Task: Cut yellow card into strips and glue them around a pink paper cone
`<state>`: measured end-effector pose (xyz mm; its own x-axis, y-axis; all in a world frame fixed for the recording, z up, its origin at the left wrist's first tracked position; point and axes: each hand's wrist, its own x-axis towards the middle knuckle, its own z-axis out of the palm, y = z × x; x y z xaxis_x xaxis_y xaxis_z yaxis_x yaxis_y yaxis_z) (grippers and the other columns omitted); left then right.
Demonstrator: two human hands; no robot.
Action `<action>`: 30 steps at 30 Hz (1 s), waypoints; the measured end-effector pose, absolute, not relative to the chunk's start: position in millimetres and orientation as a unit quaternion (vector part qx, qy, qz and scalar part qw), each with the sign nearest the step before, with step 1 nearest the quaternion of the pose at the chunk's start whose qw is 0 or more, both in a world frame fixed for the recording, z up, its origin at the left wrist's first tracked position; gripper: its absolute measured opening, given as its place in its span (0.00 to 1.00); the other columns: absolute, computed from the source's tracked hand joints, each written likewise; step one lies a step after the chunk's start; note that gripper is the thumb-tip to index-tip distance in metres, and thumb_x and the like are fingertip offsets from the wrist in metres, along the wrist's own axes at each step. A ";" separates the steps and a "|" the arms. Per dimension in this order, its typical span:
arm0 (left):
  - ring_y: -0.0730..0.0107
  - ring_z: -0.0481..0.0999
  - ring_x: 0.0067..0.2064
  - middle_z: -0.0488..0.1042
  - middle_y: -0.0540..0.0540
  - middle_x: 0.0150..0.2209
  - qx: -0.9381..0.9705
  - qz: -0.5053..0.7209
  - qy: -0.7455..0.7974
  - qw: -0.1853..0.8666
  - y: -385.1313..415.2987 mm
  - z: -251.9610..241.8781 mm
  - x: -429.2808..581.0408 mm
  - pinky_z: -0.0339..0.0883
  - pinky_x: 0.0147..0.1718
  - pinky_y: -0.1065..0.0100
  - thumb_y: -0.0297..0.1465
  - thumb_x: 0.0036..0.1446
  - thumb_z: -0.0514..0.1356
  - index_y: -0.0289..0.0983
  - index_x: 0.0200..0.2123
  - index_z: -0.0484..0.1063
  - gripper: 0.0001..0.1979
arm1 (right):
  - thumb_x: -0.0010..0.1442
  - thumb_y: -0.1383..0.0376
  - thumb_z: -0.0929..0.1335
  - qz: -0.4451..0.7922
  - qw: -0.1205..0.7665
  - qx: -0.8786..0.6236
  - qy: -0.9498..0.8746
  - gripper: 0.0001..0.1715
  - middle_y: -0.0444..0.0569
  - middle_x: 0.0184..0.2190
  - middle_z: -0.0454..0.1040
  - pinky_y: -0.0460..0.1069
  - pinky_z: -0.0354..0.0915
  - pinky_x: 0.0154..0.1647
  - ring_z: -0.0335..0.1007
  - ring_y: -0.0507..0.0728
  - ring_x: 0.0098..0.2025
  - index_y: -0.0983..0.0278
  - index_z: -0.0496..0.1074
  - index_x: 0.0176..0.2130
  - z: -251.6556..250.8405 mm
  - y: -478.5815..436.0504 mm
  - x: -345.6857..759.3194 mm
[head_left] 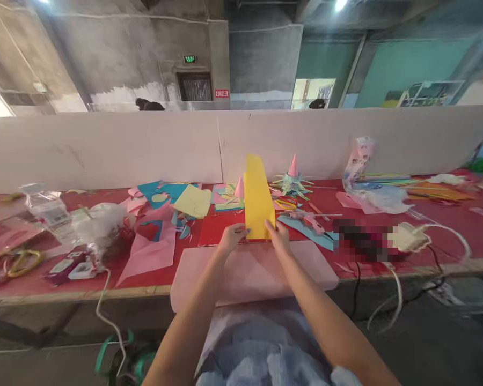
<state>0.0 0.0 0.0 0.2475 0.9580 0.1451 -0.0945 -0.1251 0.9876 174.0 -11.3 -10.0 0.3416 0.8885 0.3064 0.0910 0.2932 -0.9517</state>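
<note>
Both hands hold a folded yellow sheet of paper (257, 195) upright over the red table (478, 236). My left hand (232, 237) pinches its lower left corner, fingers closed. My right hand (278, 236) pinches its lower right corner, fingers closed too. Under the hands lies a large pale pink sheet (249, 276) that hangs over the table's front edge. A red sheet (213, 228) lies just behind it.
Paper scraps in blue (161, 192), yellow (193, 201) and pink (151, 249) lie at left. Small pink cones (292, 166), a glue gun (312, 222), scissors (285, 203), a white adapter with cables (410, 236) and a white partition wall (145, 145) are behind.
</note>
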 end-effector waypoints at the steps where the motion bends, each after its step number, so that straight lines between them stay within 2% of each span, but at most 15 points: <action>1: 0.62 0.77 0.36 0.78 0.41 0.36 0.570 0.485 0.374 0.548 -0.9 1.2 -0.1 0.70 0.38 0.63 0.45 0.34 0.68 0.31 0.37 0.74 0.28 | 0.49 0.47 0.68 0.311 0.642 -0.508 -0.483 0.27 0.49 0.32 0.75 0.45 0.62 0.29 0.68 0.55 0.32 0.67 0.73 0.37 -9.5 -11.2 173.9; 12: 0.63 0.77 0.35 0.78 0.44 0.34 0.549 0.468 0.366 0.587 -12.1 14.5 0.0 0.73 0.32 0.65 0.44 0.36 0.67 0.32 0.37 0.74 0.26 | 0.44 0.43 0.68 0.335 0.623 -0.536 -0.461 0.33 0.48 0.29 0.75 0.45 0.60 0.21 0.67 0.54 0.27 0.67 0.74 0.37 1.7 -20.2 170.9; 20: 0.63 0.77 0.35 0.78 0.44 0.34 0.546 0.473 0.371 0.583 -11.9 13.5 -0.3 0.73 0.32 0.65 0.40 0.40 0.67 0.33 0.38 0.74 0.23 | 0.45 0.44 0.68 0.331 0.619 -0.543 -0.460 0.31 0.49 0.28 0.75 0.45 0.63 0.23 0.69 0.55 0.29 0.68 0.74 0.35 1.2 -19.8 170.1; 27: 0.64 0.77 0.35 0.78 0.45 0.32 0.557 0.488 0.380 0.555 -10.0 13.3 0.8 0.73 0.33 0.65 0.41 0.41 0.66 0.33 0.37 0.74 0.21 | 0.42 0.49 0.72 0.410 0.656 -0.474 -0.420 0.28 0.50 0.35 0.77 0.48 0.67 0.34 0.72 0.57 0.35 0.66 0.75 0.39 1.8 -21.2 165.2; 30: 0.64 0.77 0.34 0.78 0.45 0.32 0.555 0.486 0.376 0.560 -12.2 16.2 1.2 0.73 0.32 0.65 0.41 0.41 0.66 0.33 0.37 0.74 0.21 | 0.40 0.51 0.73 0.428 0.654 -0.478 -0.401 0.27 0.50 0.35 0.77 0.47 0.67 0.31 0.72 0.57 0.35 0.66 0.75 0.37 2.3 -20.4 165.4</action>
